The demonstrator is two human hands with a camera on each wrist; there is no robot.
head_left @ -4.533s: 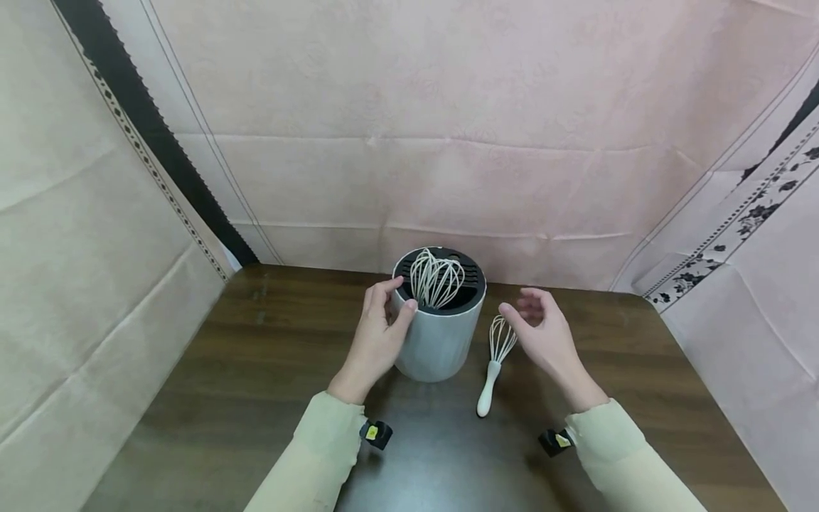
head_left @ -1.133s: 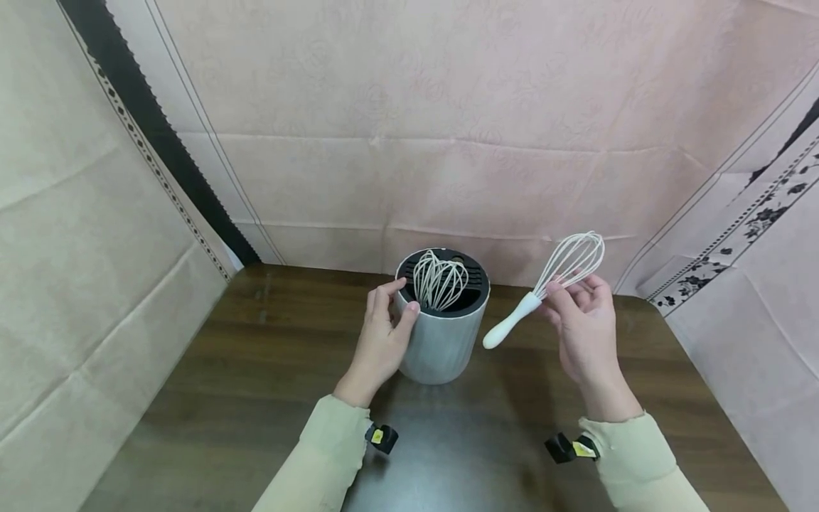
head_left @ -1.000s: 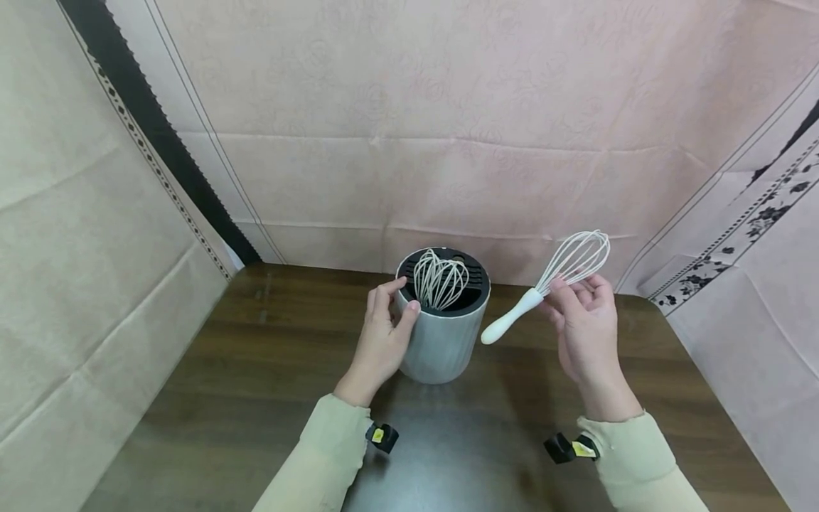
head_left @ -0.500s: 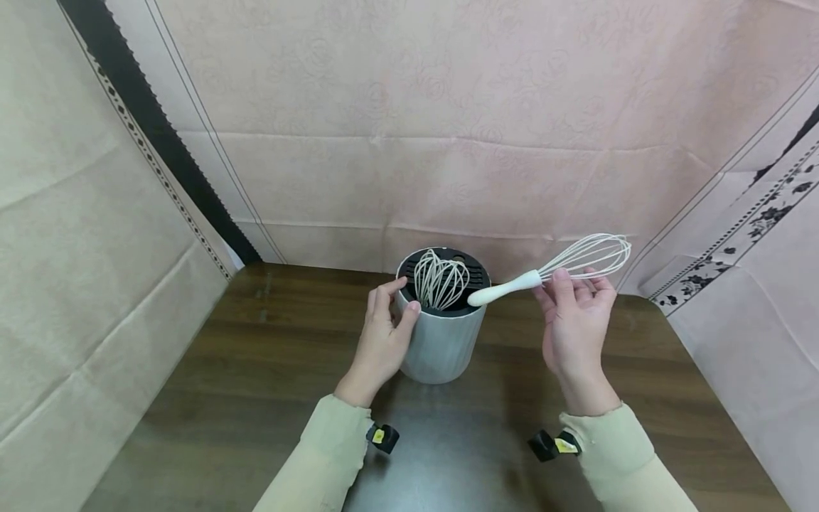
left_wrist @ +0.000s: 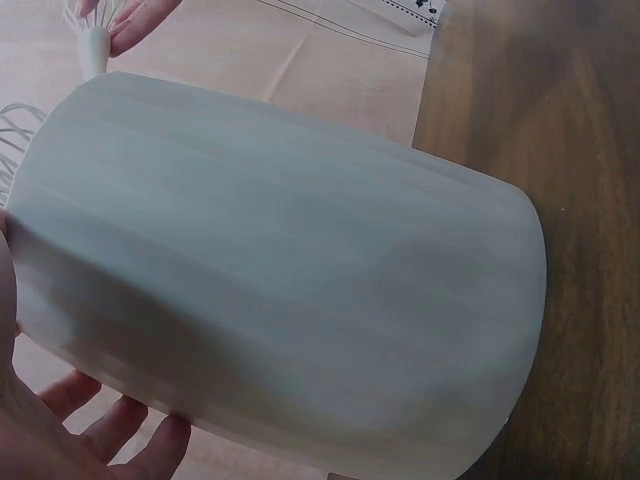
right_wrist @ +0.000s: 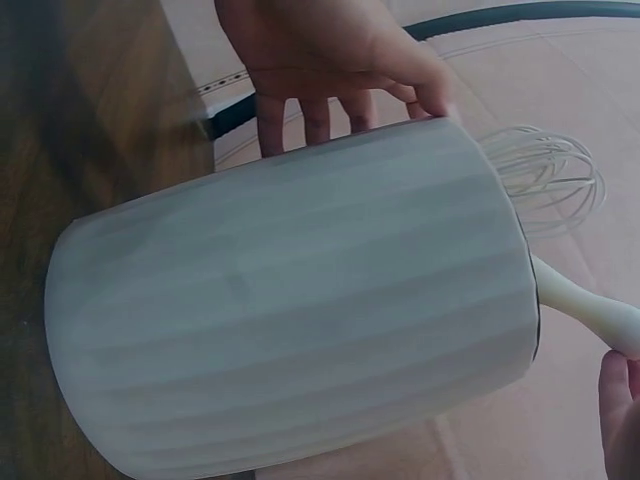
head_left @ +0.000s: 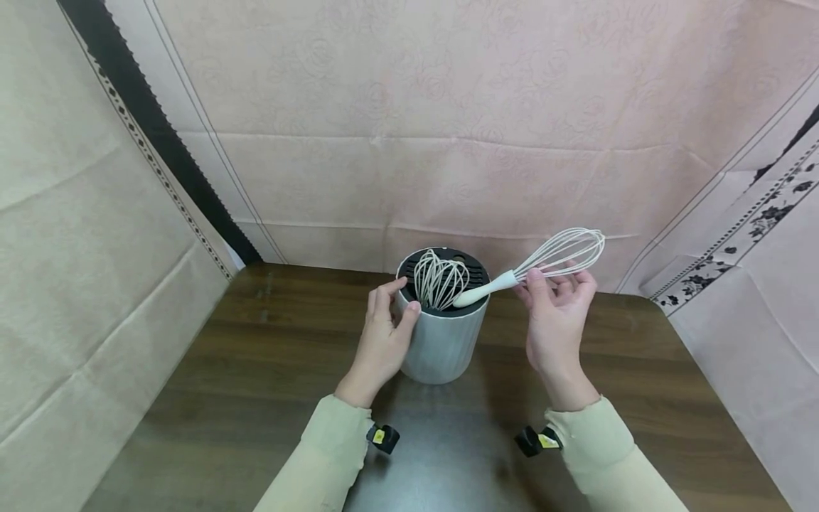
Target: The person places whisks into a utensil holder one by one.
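A grey-white ribbed utensil holder [head_left: 441,348] with a black slotted top stands upright on the table. My left hand [head_left: 377,341] grips its left side, thumb and fingers at the rim; the right wrist view shows that hand's fingers [right_wrist: 318,120] along the wall. One whisk [head_left: 438,279] stands wire end up in the holder, its handle hidden inside. My right hand [head_left: 555,320] pinches a second whisk [head_left: 486,290] near where the wires meet the handle. This whisk slants, handle end low over the holder's opening and wire loops up to the right.
The dark wooden table [head_left: 256,398] runs back to a pale pink cloth [head_left: 409,142] hanging behind it. More light cloth [head_left: 96,284] hangs at the left and right sides, edged with dark trim.
My right hand has picked the second whisk up off the table, tilted its handle towards the holder and moved left, so the handle end now overlaps the opening. My left hand stays on the holder.
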